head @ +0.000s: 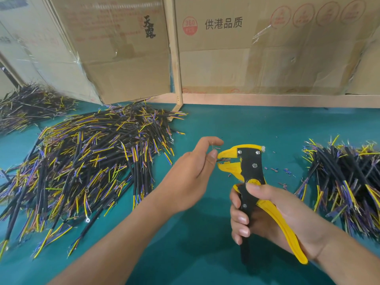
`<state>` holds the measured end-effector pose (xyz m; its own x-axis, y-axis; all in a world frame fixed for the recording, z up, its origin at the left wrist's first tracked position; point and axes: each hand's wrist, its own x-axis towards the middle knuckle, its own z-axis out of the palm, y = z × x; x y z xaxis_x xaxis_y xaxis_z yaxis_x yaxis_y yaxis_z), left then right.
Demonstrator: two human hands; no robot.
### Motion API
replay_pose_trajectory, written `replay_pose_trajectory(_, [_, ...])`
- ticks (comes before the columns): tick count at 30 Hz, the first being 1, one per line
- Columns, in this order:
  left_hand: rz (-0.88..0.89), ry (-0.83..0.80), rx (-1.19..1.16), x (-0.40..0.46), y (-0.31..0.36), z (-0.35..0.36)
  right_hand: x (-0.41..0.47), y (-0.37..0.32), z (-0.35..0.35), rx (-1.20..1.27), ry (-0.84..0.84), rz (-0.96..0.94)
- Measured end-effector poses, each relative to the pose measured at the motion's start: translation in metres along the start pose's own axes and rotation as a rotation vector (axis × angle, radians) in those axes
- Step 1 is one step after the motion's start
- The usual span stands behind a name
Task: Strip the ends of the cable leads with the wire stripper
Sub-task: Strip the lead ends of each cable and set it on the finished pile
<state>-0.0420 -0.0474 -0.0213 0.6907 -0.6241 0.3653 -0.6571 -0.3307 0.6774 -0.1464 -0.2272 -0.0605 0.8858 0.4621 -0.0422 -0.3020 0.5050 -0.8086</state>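
Observation:
My right hand (265, 214) grips the handles of a yellow and black wire stripper (249, 171), held upright over the green table with its jaws pointing left. My left hand (191, 171) pinches a thin cable lead (223, 160) between thumb and fingers. The lead's tip sits between the stripper's yellow jaws. The rest of that cable is hidden behind my left hand.
A big heap of black cables with yellow, blue and purple leads (82, 165) lies on the green table (246, 124) to the left. A smaller pile (347, 182) lies at the right, another pile (30, 103) at the far left. Insulation scraps (283, 171) dot the table. Cardboard boxes (267, 48) stand behind.

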Motion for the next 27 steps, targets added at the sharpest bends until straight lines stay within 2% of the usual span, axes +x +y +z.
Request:
replay_pose_trajectory(10, [0.009, -0.014, 0.009, 0.000, 0.001, -0.001, -0.005, -0.009, 0.022, -0.045, 0.152, 0.027])
replay_pose_trajectory(17, [-0.016, 0.012, -0.113, 0.001, -0.005, 0.003, -0.008, -0.014, 0.037, -0.079, 0.253, 0.052])
replay_pose_trajectory(23, [-0.001, 0.042, -0.120, 0.001, -0.004, 0.002, -0.007, -0.013, 0.043, -0.100, 0.265, 0.030])
replay_pose_trajectory(27, [0.009, 0.052, -0.081, 0.001, -0.003, -0.001, -0.005, -0.012, 0.045, -0.109, 0.342, 0.018])
